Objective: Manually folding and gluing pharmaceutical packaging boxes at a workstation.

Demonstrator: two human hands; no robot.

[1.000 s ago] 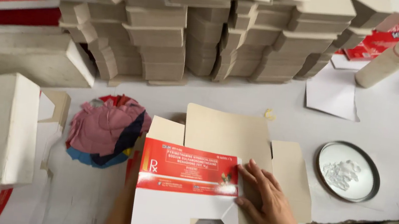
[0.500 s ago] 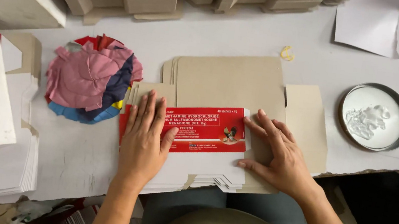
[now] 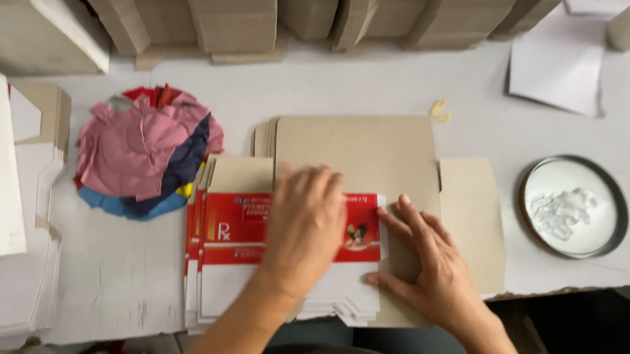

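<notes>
The left hand [image 3: 304,228] lies flat, fingers together, on a red-and-white flattened carton [image 3: 243,232] atop a stack at the worktop's [image 3: 391,90] near edge. The right hand [image 3: 432,270], at three o'clock of it, presses the brown cardboard [image 3: 367,151] with fingers spread apart. A pink rag bundle [image 3: 144,150] sits at nine o'clock, a round metal dish [image 3: 574,207] at three.

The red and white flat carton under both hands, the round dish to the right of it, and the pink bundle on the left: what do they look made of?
Flat carton: thin paperboard, printed red and white on one face, dull brown-grey on its flaps. Left hand and right hand press it flat. Round dish: likely metal, by its shiny grey rim; the white lumps inside are unclear. Pink bundle: soft crumpled cloth scraps, probably.
</notes>
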